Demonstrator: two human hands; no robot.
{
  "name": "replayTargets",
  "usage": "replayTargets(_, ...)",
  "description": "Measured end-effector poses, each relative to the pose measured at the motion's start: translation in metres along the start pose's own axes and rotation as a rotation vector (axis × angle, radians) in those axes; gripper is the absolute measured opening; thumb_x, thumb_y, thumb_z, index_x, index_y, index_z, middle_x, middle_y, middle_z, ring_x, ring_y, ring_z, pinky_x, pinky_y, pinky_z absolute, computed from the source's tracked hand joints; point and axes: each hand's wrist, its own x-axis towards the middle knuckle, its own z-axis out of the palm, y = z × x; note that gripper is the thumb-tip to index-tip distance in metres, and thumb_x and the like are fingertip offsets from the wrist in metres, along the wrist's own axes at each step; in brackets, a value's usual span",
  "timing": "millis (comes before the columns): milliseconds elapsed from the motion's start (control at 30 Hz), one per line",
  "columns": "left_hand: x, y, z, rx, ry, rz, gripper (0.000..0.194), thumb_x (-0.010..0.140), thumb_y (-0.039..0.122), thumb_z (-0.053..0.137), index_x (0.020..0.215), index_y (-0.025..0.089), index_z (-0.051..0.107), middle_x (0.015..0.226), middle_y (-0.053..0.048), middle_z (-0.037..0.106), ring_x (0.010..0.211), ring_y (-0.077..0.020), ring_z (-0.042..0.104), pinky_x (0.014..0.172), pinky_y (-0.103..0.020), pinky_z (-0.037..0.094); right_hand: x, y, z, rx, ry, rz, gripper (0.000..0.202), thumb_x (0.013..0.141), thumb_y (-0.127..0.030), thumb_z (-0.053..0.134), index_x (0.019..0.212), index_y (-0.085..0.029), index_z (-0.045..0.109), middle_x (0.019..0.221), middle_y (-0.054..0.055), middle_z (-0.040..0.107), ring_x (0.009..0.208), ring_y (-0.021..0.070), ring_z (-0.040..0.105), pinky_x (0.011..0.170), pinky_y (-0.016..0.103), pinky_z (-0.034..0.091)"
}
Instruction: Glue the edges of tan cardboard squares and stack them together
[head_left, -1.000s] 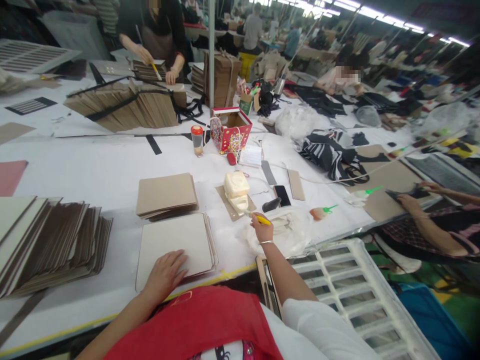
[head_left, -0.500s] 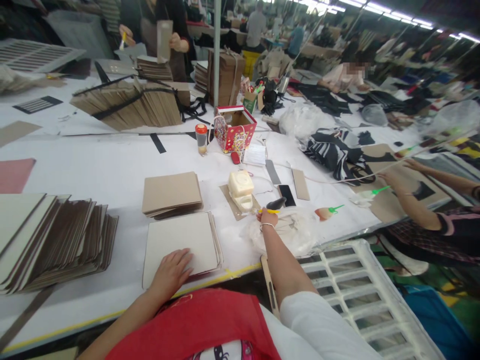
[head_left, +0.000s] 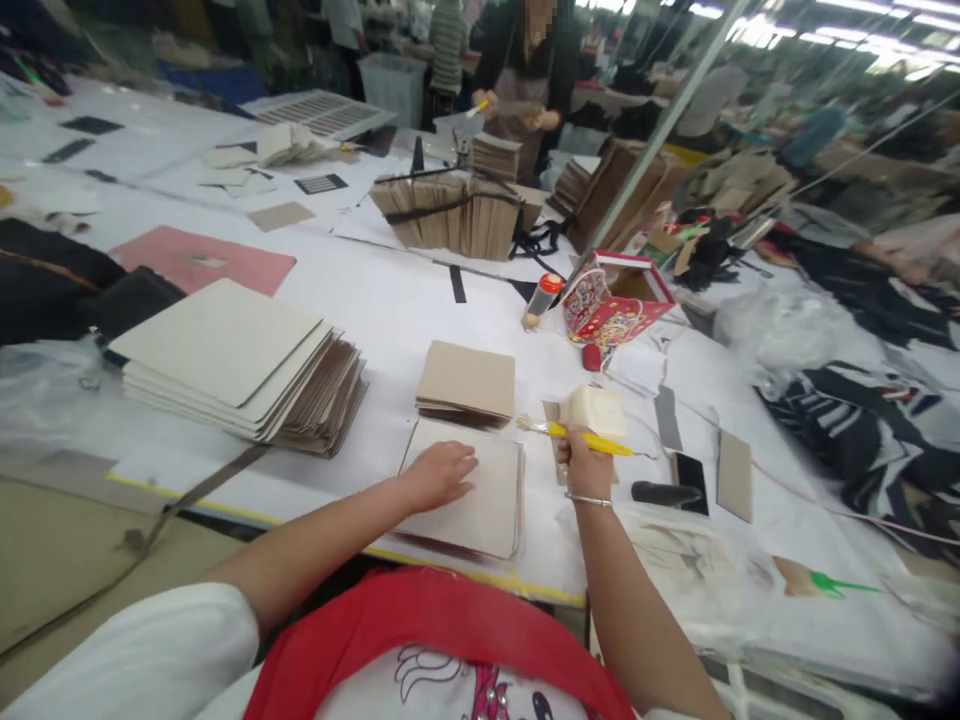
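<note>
My left hand [head_left: 441, 474] lies flat, fingers stretched out, on top of a low stack of off-white boards [head_left: 487, 510] near the table's front edge. In my right hand [head_left: 587, 462] is a yellow-handled paintbrush [head_left: 600, 442], its bristles pointing left toward the boards. Just behind that hand a cream-coloured plastic container [head_left: 598, 410] stands on a piece of brown card, partly hidden by the hand. Behind the low stack sits a second stack of tan boards [head_left: 466, 378].
A tall leaning stack of boards [head_left: 225, 335] fills the left. Right of my hand lie a dark tool handle [head_left: 664, 493], a phone [head_left: 691, 480] and a green-tipped glue bottle [head_left: 806, 578]. A red patterned box [head_left: 619, 315] and a red-lidded jar [head_left: 541, 300] stand behind. A co-worker stands across the table.
My view has turned to the left. The paintbrush in my right hand has come from beside the cream container toward the board stack. My left hand still rests on the boards.
</note>
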Motion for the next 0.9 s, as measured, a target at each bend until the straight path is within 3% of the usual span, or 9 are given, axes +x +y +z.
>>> replayTargets(67,-0.017,0.013,0.01,-0.042,-0.118,0.114,0.052,0.076,0.046,0.054,0.12,0.019,0.047,0.128,-0.011,0.045,0.117,-0.027,0.037,0.1,-0.045,0.026,-0.013,-0.016,0.031,0.052,-0.122,0.038,0.037,0.073,-0.049,0.052,0.084,-0.014,0.061,0.056,-0.001,0.054,0.043,0.0077,0.048,0.041,0.019,0.041)
replayTargets(133,-0.032,0.024,0.02,-0.055,-0.2,0.144,0.061,0.071,0.048,0.059,0.123,0.021,0.043,0.131,-0.011,0.042,0.121,-0.0289,0.032,0.102,-0.048,0.019,-0.026,-0.026,0.056,0.074,-0.237,0.087,0.035,0.07,-0.047,0.056,0.083,-0.014,0.061,0.055,-0.002,0.054,0.042,0.0072,0.048,0.041,0.018,0.04)
replayTargets(233,-0.045,0.032,0.028,-0.043,-0.231,0.118,0.06,0.072,0.042,0.06,0.124,0.021,0.041,0.133,-0.011,0.04,0.123,-0.0284,0.03,0.102,-0.05,0.016,-0.04,-0.036,0.082,0.081,-0.325,0.11,0.035,0.069,-0.047,0.058,0.082,-0.014,0.061,0.054,-0.002,0.055,0.041,0.0075,0.049,0.042,0.018,0.041)
replayTargets(333,-0.043,0.029,0.025,-0.057,-0.205,0.106,0.06,0.073,0.047,0.058,0.123,0.02,0.042,0.132,-0.011,0.041,0.121,-0.0279,0.033,0.101,-0.048,0.02,-0.036,-0.046,0.095,0.066,-0.321,0.083,0.036,0.07,-0.047,0.058,0.084,-0.014,0.061,0.055,-0.001,0.057,0.043,0.0083,0.051,0.044,0.019,0.043)
replayTargets(500,-0.005,-0.002,0.009,-0.016,-0.048,0.002,0.059,0.077,0.046,0.052,0.126,0.018,0.039,0.136,-0.012,0.037,0.123,-0.026,0.031,0.102,-0.041,0.021,0.007,-0.064,0.115,0.077,-0.224,0.097,0.029,0.072,-0.043,0.056,0.086,-0.017,0.06,0.061,0.0,0.061,0.045,0.0096,0.055,0.046,0.02,0.047)
replayTargets(600,0.033,-0.031,0.0,0.048,0.023,-0.101,0.057,0.078,0.041,0.05,0.128,0.015,0.037,0.135,-0.014,0.037,0.124,-0.027,0.029,0.101,-0.042,0.02,0.034,-0.072,0.139,0.095,-0.275,0.113,0.023,0.074,-0.04,0.055,0.081,-0.018,0.059,0.061,0.001,0.062,0.044,0.0103,0.056,0.045,0.021,0.048)
replayTargets(700,0.061,-0.055,-0.001,0.083,-0.002,-0.142,0.059,0.077,0.039,0.05,0.127,0.013,0.037,0.131,-0.017,0.041,0.122,-0.0293,0.031,0.098,-0.045,0.022,0.05,-0.073,0.168,0.059,-0.341,0.129,0.019,0.074,-0.037,0.056,0.076,-0.018,0.058,0.06,0.003,0.063,0.043,0.0107,0.056,0.043,0.021,0.048)
replayTargets(800,0.071,-0.065,0.002,0.086,-0.034,-0.167,0.057,0.076,0.041,0.05,0.124,0.011,0.042,0.125,-0.018,0.046,0.116,-0.0302,0.036,0.094,-0.044,0.026,0.065,-0.064,0.191,0.004,-0.408,0.128,0.017,0.074,-0.034,0.057,0.073,-0.018,0.058,0.059,0.004,0.063,0.042,0.0111,0.055,0.04,0.021,0.046)
replayTargets(900,0.071,-0.065,0.005,0.092,-0.026,-0.174,0.058,0.076,0.046,0.049,0.122,0.01,0.044,0.126,-0.017,0.045,0.112,-0.0301,0.038,0.092,-0.044,0.027,0.088,-0.055,0.21,-0.029,-0.393,0.113,0.016,0.073,-0.033,0.057,0.072,-0.017,0.059,0.057,0.004,0.062,0.042,0.0114,0.056,0.04,0.021,0.047)
